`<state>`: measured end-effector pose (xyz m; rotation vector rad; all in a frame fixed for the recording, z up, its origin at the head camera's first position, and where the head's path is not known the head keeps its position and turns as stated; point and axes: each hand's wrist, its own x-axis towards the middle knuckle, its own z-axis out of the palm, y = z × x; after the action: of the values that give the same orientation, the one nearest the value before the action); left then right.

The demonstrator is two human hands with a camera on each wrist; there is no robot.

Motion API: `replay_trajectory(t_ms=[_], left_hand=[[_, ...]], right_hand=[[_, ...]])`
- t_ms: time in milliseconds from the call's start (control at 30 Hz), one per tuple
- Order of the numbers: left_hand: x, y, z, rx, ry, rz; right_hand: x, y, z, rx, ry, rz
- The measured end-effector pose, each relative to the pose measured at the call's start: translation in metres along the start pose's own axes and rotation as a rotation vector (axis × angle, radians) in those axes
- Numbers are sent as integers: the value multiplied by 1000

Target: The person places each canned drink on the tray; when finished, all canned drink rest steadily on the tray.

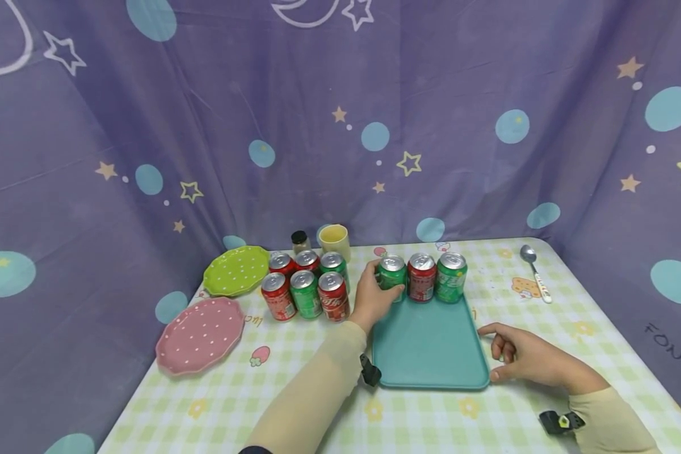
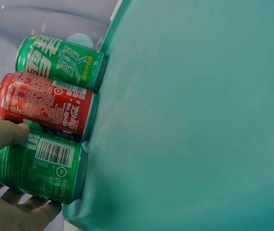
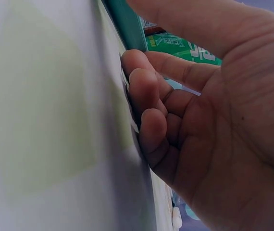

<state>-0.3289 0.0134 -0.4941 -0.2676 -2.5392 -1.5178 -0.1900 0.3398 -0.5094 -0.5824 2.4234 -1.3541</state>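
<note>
One green can (image 1: 392, 277) is clasped in your left grip (image 1: 372, 299) at the far end of the teal tray (image 1: 431, 347). Red can (image 1: 422, 279) and second green can (image 1: 451, 279) stand just right of that grip; six cans (image 1: 305, 297) cluster to its left. Your right grip (image 1: 524, 356), loosely bent, holds nothing beside the tray.

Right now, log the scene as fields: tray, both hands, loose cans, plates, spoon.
Tray: teal; far end has green can, red can, second green can
Left hand: grips the tray's leftmost can
Right hand: near tray's right edge, holding nothing
Loose cans: six, left of tray; four red, two green
Plates: green plate, pink plate, table's left side
Spoon: right of tray
</note>
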Motion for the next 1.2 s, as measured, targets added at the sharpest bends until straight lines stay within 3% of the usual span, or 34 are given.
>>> replay_trajectory(t_ms=[433,1200], left_hand=[[4,0,4,-1,-40,-16],[4,-4,5,-16,-33,-23]], right_hand=[[-1,3,-3,3,-6,-1],[1,2,-1,5,-12,2]])
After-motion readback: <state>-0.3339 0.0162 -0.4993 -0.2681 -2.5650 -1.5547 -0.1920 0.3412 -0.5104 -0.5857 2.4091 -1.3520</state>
